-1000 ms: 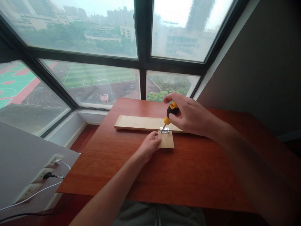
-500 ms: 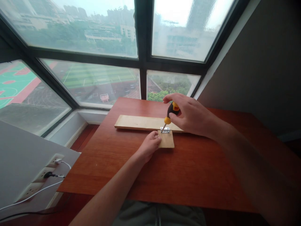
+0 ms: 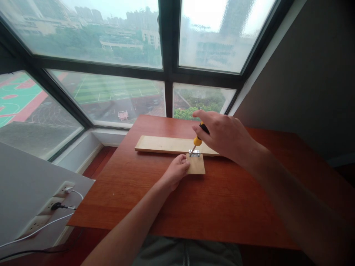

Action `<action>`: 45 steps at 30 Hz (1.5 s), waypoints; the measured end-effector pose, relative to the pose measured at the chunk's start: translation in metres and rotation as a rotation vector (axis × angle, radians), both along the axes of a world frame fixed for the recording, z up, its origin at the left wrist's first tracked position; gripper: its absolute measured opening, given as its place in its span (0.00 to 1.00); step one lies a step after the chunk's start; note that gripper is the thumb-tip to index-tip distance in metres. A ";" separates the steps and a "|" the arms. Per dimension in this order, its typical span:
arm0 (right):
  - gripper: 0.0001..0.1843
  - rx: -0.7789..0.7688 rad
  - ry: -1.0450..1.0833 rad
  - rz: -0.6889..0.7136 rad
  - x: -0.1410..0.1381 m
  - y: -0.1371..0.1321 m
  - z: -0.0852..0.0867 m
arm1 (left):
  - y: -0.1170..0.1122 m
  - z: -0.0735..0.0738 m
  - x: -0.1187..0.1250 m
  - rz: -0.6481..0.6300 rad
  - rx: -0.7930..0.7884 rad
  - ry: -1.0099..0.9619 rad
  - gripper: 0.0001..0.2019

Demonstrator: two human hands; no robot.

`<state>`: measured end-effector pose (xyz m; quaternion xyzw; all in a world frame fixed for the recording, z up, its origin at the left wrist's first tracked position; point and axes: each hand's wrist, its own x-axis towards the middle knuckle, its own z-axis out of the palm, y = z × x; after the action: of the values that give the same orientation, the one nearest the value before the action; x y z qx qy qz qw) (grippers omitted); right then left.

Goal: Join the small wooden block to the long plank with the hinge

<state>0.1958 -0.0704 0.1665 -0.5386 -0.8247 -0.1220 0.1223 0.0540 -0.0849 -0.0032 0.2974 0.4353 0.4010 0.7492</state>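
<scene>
My left hand (image 3: 177, 169) pinches the left edge of a small square wooden piece (image 3: 196, 166) between thumb and fingers. A silver metal hinge (image 3: 194, 153) lies across the far edge of that piece, beside a long pale wooden board (image 3: 163, 144). In my right hand (image 3: 222, 131) is a screwdriver (image 3: 198, 141) with a yellow and black handle, held at a slant. Its tip meets the left part of the hinge. Any screw under the tip is too small to make out. My right palm and fingers hide much of the handle.
All of this rests on a reddish-brown table (image 3: 124, 199). Tall windows (image 3: 119, 92) rise behind its far edge. At the lower left, a wall carries power sockets (image 3: 51, 205) with plugs and cables (image 3: 39, 231).
My right hand has turned and shifted its fingers round the screwdriver handle, covering more of it. The screwdriver tip stays on the hinge. My left hand and the small wooden piece are nearly still.
</scene>
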 end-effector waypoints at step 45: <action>0.20 -0.122 0.270 0.247 0.012 0.002 -0.005 | -0.001 -0.004 -0.003 0.018 0.020 -0.004 0.12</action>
<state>0.2077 -0.0686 0.1615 -0.4512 -0.8664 0.0174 0.2133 0.0513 -0.0856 -0.0069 0.3002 0.4322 0.4128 0.7434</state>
